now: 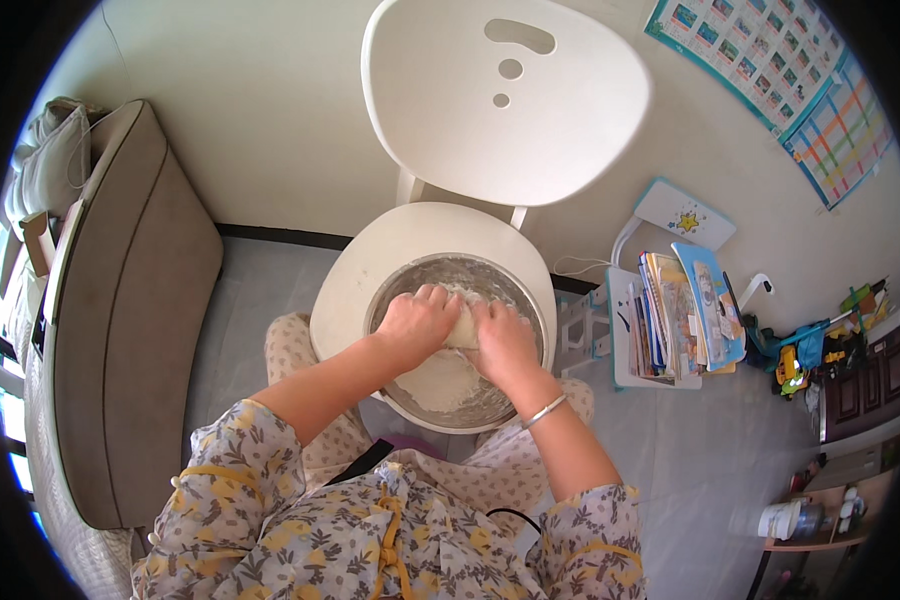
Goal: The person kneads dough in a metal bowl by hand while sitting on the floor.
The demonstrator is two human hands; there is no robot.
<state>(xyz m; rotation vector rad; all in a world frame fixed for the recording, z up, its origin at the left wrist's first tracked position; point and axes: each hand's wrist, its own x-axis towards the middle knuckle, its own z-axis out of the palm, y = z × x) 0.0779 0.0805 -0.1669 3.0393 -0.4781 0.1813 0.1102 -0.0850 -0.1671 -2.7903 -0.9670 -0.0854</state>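
A round metal bowl (529, 401) stands on the seat of a white chair (420, 225). Inside it, a pale lump of dough (463, 330) lies between my two hands. My left hand (420, 321) grips the lump from the left with fingers curled over its far side. My right hand (504, 337) grips it from the right, a bangle on that wrist. Whitish dough bits cling to my fingers. Loose flour (439, 381) covers the near part of the bowl's bottom, and smears coat its inner wall. The lump's underside is hidden.
The chair's backrest (506, 135) rises beyond the bowl, against the wall. At the right, a small desk (622, 352) holds a stack of books (671, 315). A brown upholstered bed end or sofa (127, 322) stands at the left. My knees flank the chair seat.
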